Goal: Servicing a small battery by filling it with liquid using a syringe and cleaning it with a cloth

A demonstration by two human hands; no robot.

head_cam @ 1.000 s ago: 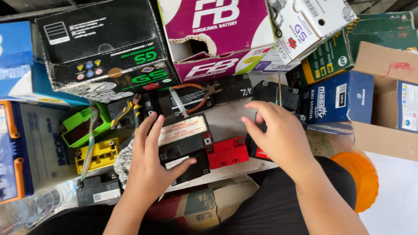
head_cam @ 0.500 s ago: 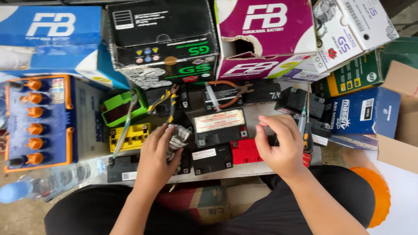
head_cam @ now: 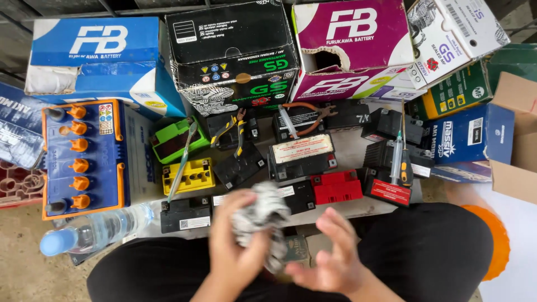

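My left hand (head_cam: 238, 246) grips a crumpled grey-and-white rag (head_cam: 262, 215) just above my lap. Both are blurred by motion. My right hand (head_cam: 334, 254) is beside the rag with fingers spread, holding nothing. In front of my hands lie several small black batteries (head_cam: 302, 154) on a pale board (head_cam: 358, 208), along with a red battery (head_cam: 337, 187) and a black battery with a red label (head_cam: 390, 190).
A screwdriver (head_cam: 405, 162) rests on the right batteries, orange-handled pliers (head_cam: 306, 114) and yellow-handled pliers (head_cam: 235, 127) farther back. A large blue battery with orange caps (head_cam: 84, 156) and a water bottle (head_cam: 95, 232) sit at left. Cardboard battery boxes (head_cam: 232, 53) line the back and right.
My left hand has picked up the rag from among the batteries and pulled it toward my lap. My right hand left the batteries and came back beside it. The view shifted right.
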